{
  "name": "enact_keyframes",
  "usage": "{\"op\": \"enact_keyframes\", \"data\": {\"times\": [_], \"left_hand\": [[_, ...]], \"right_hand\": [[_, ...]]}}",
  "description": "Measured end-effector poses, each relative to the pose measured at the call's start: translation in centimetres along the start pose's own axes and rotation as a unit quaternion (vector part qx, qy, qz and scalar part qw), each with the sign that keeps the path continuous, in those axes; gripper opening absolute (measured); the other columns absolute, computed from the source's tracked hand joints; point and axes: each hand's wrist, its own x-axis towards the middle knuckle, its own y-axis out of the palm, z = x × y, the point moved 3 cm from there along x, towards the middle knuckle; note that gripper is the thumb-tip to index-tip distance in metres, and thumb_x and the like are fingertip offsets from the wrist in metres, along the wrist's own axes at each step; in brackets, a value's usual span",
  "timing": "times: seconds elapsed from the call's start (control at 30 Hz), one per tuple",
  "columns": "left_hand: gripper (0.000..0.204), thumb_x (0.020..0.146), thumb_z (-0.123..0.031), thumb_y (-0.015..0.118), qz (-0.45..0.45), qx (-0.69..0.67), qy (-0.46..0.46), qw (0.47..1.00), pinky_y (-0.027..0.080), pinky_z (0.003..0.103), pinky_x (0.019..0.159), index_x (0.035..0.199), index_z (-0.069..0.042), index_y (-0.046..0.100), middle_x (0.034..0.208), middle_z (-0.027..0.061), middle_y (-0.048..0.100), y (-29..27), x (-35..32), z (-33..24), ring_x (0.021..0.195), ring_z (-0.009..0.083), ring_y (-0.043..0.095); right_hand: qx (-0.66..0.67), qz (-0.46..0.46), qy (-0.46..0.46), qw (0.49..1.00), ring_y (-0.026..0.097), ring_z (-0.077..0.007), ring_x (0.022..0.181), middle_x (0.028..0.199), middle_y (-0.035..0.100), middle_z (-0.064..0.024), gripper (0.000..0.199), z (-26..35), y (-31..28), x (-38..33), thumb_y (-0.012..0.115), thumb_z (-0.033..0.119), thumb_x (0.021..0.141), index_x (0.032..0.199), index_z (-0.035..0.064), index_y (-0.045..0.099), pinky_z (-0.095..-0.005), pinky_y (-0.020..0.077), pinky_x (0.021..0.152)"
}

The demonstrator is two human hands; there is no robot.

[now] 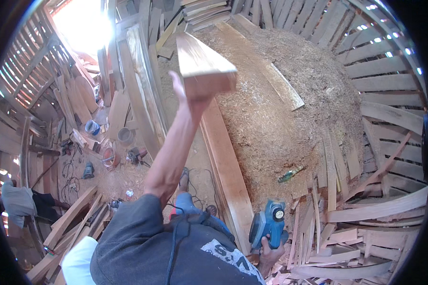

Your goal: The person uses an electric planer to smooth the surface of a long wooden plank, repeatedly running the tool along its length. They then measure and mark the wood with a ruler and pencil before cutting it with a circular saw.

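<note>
My left arm is stretched out ahead, and my left hand (189, 97) grips the near end of a thick wooden board (208, 61) from below. The board's bright top face runs away from me; its fingers' hold is mostly hidden under the wood, with the thumb showing at its left side. By my right side, my right hand (270, 256) is closed round the handle of a blue electric planer (267, 223). The planer is beside the near end of a long reddish plank (230, 180); whether they touch I cannot tell.
Wood shavings (280, 133) heap up ahead and to the right, with a pale board (285, 88) lying on them. Offcuts (337, 251) pile up at the lower right. Buckets (92, 127), cords (71, 183) and leaning planks (140, 80) stand left. Another person (19, 202) is at far left.
</note>
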Motion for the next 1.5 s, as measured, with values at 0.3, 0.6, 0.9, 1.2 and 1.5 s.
{"op": "enact_keyframes", "data": {"times": [0.3,0.6,0.9,1.2,1.5], "left_hand": [[0.059,0.101,-0.058,0.046,0.126,-0.171,-0.009,0.977,0.049,0.050,0.111,0.142,-0.018,0.059,0.139,0.0090,0.065,-0.2,7.7,-2.5,0.127,0.0289,0.061],[0.066,0.100,-0.063,0.039,0.106,-0.171,-0.012,0.979,0.046,0.052,0.114,0.145,-0.019,0.056,0.143,0.0085,0.062,0.3,9.0,-1.7,0.132,0.0296,0.058],[0.072,0.099,-0.068,0.031,0.096,-0.156,-0.014,0.983,0.043,0.053,0.116,0.148,-0.020,0.053,0.147,0.0081,0.059,-1.0,9.2,-0.7,0.136,0.0303,0.055],[0.079,0.098,-0.073,0.024,0.084,-0.146,-0.001,0.986,0.041,0.055,0.118,0.152,-0.022,0.050,0.151,0.0076,0.056,-0.7,9.3,-1.4,0.140,0.0309,0.051],[0.086,0.097,-0.079,0.017,0.040,-0.235,-0.012,0.971,0.038,0.057,0.120,0.155,-0.023,0.047,0.156,0.0072,0.053,2.3,7.9,-0.1,0.144,0.0316,0.048]], "right_hand": [[0.031,0.052,0.010,0.998,0.069,-0.0210,0.082,0.093,0.074,-0.0104,0.033,1.9,0.9,2.3,0.081,0.016,0.080,0.104,-0.0054,0.073,-0.0352,0.0552,0.078],[0.014,0.065,-0.027,0.997,0.068,-0.0194,0.076,0.090,0.074,-0.0104,0.029,3.6,1.2,4.5,0.081,0.012,0.079,0.102,-0.0053,0.074,-0.0356,0.0551,0.072],[0.023,0.028,-0.023,0.999,0.054,-0.0100,0.054,0.077,0.067,-0.0046,0.024,0.7,-0.3,6.0,0.081,0.009,0.081,0.100,-0.0015,0.073,-0.0278,0.0407,0.050],[0.067,0.014,0.034,0.997,0.051,-0.0091,0.050,0.078,0.065,-0.0035,0.026,2.7,-0.4,5.8,0.082,0.009,0.080,0.101,-0.0010,0.071,-0.0267,0.0378,0.044],[0.076,0.008,0.003,0.997,0.050,-0.0095,0.049,0.084,0.067,-0.0055,0.023,-0.1,-0.9,6.9,0.079,0.007,0.081,0.100,-0.0013,0.069,-0.0244,0.0379,0.038]]}}
